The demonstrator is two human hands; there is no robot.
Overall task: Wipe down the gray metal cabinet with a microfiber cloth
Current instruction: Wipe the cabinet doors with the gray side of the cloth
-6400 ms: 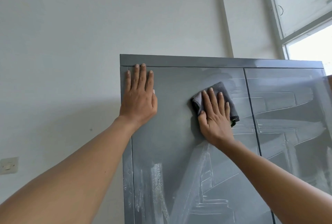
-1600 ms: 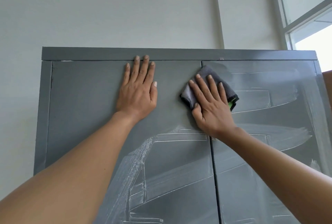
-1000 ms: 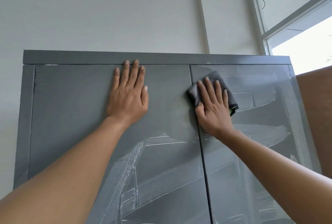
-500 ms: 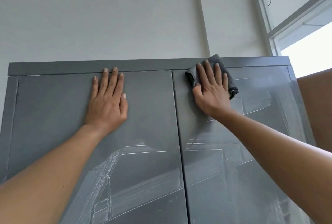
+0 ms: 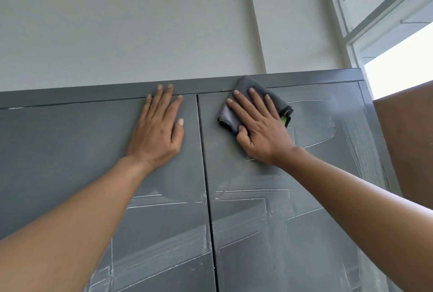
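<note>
- Cabinet [image 5: 70,163] cut off at left and bottom of frame; only the upper part of both doors and the top rail show.
- Microfiber cloth [image 5: 257,95] mostly covered by the right hand [image 5: 260,132]; gray, folded, with a green tag poking out at its right edge. Sits at the top of the right door, its upper corner overlapping the top rail.
- Right hand: fingers straight and spread, pressing the cloth flat against the door; thumb tucked at the cloth's lower edge.
- Left hand [image 5: 157,132]: released, palm flat on the left door, holding nothing, fingertips touching the top rail, just beside the center door seam [image 5: 206,186].
- Surface: gray metal, whitish streaky residue in bands on the lower part of both doors and the right side of the right door.
- Room: pale wall [image 5: 117,22] behind, window frame [image 5: 375,22] upper right, brown panel [image 5: 407,139] just beside the cabinet's right edge.
- Wall above the top rail is open.
</note>
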